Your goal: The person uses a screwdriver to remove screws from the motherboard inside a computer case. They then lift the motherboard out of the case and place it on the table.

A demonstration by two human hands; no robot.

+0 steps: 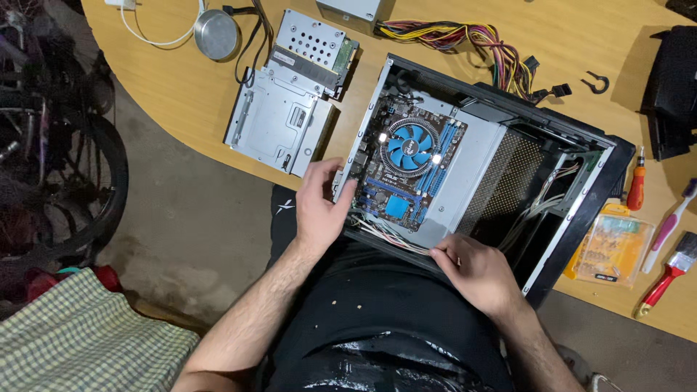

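While you lean over the black steel desktop computer case [581, 156], lying open side up on the curved wooden table [181, 94], both your hands sit on its near edge. Left hand [319, 207] is at the case's rear-panel end, fingers [325, 173] curled loosely round the panel rim, thumb pointing in toward the green-and-blue motherboard [406, 174]; a light grip on the metal edge, not a fist. Right hand [475, 272] rests on the near side wall, fingers [444, 250] nearly closed, tips pinching at or just touching the bundle of thin white wires [385, 234] running along the board's near edge — can't tell if a wire is actually held. Board lies just beyond both hands, long axis running away from you and slightly left; blue round cooler fan [410, 145] sits mid-board. Left hand is nearer the board, practically touching its corner; right is nearer the wires. Case's long axis runs left-near to right-far. Off to the left of the case, apart from it: grey sheet-metal drive cage [279, 120]. Far right on the table: orange-handled screwdriver [637, 185], yellow clear-lidded bit box [613, 247], red-handled paintbrush [671, 272], all well away from either hand.
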